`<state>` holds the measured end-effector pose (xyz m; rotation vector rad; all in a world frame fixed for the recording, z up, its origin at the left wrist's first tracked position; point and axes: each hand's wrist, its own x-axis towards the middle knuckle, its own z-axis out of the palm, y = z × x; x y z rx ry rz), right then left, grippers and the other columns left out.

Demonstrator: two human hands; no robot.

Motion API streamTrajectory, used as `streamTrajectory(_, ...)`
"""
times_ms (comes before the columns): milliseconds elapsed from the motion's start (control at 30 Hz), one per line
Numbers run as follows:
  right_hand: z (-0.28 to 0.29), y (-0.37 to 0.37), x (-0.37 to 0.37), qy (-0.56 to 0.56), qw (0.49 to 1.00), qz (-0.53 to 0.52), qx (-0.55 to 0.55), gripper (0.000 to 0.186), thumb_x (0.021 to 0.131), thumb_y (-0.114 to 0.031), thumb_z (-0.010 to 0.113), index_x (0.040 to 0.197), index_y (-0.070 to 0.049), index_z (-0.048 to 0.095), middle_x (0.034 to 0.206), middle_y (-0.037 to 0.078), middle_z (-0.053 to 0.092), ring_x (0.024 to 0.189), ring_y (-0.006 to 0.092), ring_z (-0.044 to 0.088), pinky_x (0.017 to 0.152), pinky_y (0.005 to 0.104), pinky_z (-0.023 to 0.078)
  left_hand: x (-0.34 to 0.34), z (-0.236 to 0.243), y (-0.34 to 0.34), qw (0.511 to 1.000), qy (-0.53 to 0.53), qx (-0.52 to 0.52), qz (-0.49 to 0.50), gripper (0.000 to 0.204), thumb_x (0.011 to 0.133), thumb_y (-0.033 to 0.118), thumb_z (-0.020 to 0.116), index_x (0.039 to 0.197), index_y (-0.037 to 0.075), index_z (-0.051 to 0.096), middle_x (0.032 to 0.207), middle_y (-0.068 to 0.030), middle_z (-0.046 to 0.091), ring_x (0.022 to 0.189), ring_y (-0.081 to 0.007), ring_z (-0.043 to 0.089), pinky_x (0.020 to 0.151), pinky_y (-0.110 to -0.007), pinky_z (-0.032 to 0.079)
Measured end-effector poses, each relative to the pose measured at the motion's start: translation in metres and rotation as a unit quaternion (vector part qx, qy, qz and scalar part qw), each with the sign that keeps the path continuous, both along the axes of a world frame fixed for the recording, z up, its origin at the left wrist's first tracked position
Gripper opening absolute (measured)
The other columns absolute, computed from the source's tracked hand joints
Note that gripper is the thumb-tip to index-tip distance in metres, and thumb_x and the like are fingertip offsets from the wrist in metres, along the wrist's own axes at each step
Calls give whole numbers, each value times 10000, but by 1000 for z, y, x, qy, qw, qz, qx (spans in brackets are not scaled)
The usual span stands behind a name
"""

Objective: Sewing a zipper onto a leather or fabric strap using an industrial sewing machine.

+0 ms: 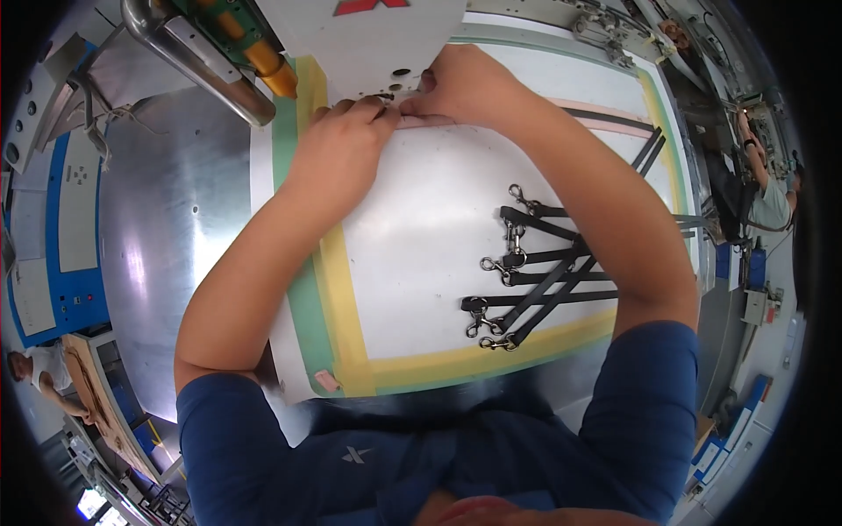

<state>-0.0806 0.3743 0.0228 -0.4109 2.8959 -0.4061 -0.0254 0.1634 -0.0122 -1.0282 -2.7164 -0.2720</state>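
Note:
Under the white sewing machine head [373, 44], my hands meet at the far side of the white work plate [421, 263]. My left hand [346, 145] is closed, its bent fingertips on a small dark piece that looks like strap end. Close beside it, my right hand [469, 88] pinches at the same spot; its fingertips are partly hidden by the machine. A black strap [605, 117] runs off to the right behind my right forearm, along a pink strip [425, 121]. Several black straps with metal snap hooks [495, 263] lie right of centre, partly under my right arm.
Yellow tape [342, 298] and green tape [307, 324] border the plate. A metal tube [206, 70] and a brass-coloured cylinder [276, 74] hang at the upper left. Beyond a metal tabletop [158, 228] stands a blue-and-white control box [66, 237]. Other people work at both far sides.

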Motion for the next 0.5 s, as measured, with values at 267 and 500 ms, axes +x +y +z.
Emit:
streamTrajectory(267,1,45,1,40,995,5,87,475,758,-460,844,870,-26,688,876,140,718,852,333,704,743,433,559,4,-2,2,1000,-3,-10,16,474,870,-20,536,1318,63,670,1269,-128,671,1184,-321,624,1001,-434,507)
streamTrajectory(500,13,134,13,42,984,-57,163,508,752,-492,855,858,-28,679,896,154,706,916,322,691,768,432,535,4,-4,2,999,30,-15,24,496,866,-48,524,1322,76,679,1271,-126,661,1147,-331,629,989,-440,496)
